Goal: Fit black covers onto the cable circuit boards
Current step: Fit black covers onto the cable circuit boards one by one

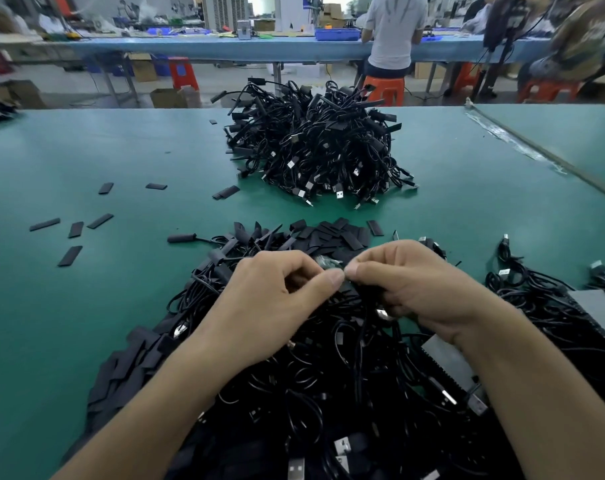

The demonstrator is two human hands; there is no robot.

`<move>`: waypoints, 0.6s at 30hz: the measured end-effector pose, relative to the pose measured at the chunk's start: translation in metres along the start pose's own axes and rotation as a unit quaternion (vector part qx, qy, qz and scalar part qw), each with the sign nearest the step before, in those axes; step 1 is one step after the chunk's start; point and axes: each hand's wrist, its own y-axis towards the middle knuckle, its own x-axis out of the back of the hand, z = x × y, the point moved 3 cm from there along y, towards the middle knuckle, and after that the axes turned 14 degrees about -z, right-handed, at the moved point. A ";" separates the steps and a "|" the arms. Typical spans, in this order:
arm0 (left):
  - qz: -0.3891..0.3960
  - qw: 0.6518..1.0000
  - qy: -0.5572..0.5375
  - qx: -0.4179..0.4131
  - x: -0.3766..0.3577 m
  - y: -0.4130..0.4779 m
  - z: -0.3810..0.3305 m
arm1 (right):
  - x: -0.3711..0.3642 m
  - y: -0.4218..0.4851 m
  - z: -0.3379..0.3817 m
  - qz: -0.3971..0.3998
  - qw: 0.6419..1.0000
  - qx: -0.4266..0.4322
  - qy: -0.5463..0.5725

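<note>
A small circuit board at a cable end is held just above the near pile, at the middle of the view. It is pinched between the thumb and forefinger of the left hand. A black cover appears to be pinched at its 3 o'clock side by the curled fingers of the right hand, the two thumb tips almost touching. How far the cover is seated cannot be told, since the fingers hide the joint.

The board is judged light, stiff and easily damaged, so it is best gripped by its edges close to the cable. The cover looks like a thin, flattened soft sleeve that would collapse under pressure. It is better held lightly by its sides, so that the mouth is kept open.

Below the hands a tangle of black USB cables is spread towards 6 o'clock. Loose covers are heaped just beyond the fingers at 12 o'clock, and a larger cable heap lies farther off the same way. A few stray covers are scattered at 9 o'clock on the green mat.
</note>
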 end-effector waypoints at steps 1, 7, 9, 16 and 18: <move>-0.010 1.000 -0.007 0.011 0.000 0.001 0.001 | 0.000 -0.002 0.004 0.016 1.000 0.012 0.025; 0.024 0.990 -0.111 0.078 0.001 0.007 0.008 | -0.007 -0.009 0.015 0.006 0.997 0.083 0.006; 0.020 0.983 -0.154 0.103 0.003 0.009 0.009 | -0.011 -0.010 0.015 0.010 0.994 0.105 -0.001; -0.022 0.973 -0.194 0.123 0.004 0.011 0.008 | -0.005 -0.007 0.014 0.000 0.995 0.094 0.028; -0.037 0.970 -0.205 0.122 0.005 0.011 0.008 | -0.001 -0.003 0.010 -0.060 0.993 0.093 0.044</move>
